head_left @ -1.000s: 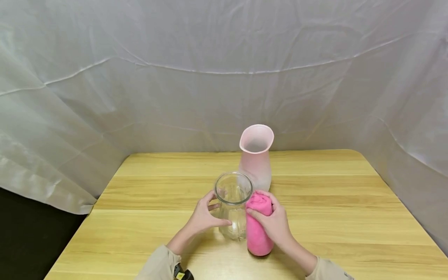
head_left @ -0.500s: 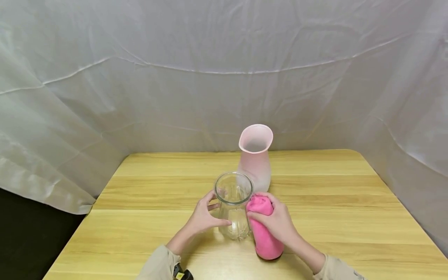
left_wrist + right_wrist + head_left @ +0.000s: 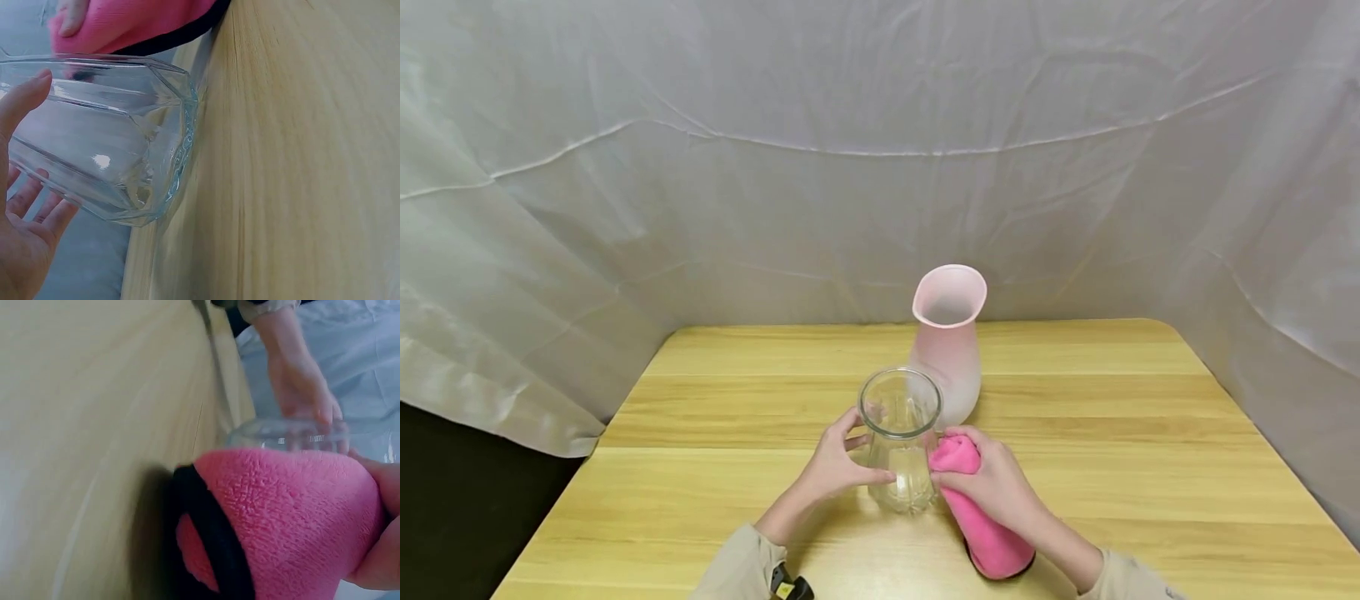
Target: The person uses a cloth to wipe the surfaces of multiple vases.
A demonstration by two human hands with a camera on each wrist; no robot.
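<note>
Left hand [image 3: 838,467]: fingers and thumb curled around the lower body of the clear glass vase [image 3: 901,440], holding it upright on the wooden table [image 3: 715,483] near the front edge, centre.

Clear glass vase: faceted base, open round mouth, nothing visible inside.

Pink cloth [image 3: 981,512]: rolled, black-edged at its lower end, tilted, upper end pressed against the glass vase's right side.

Right hand [image 3: 996,483]: fingers wrapped around the upper part of the pink cloth.

Frosted pink vase [image 3: 949,342]: upright, just behind the glass vase.

White draped backdrop [image 3: 880,158]: behind and beside the table.
</note>
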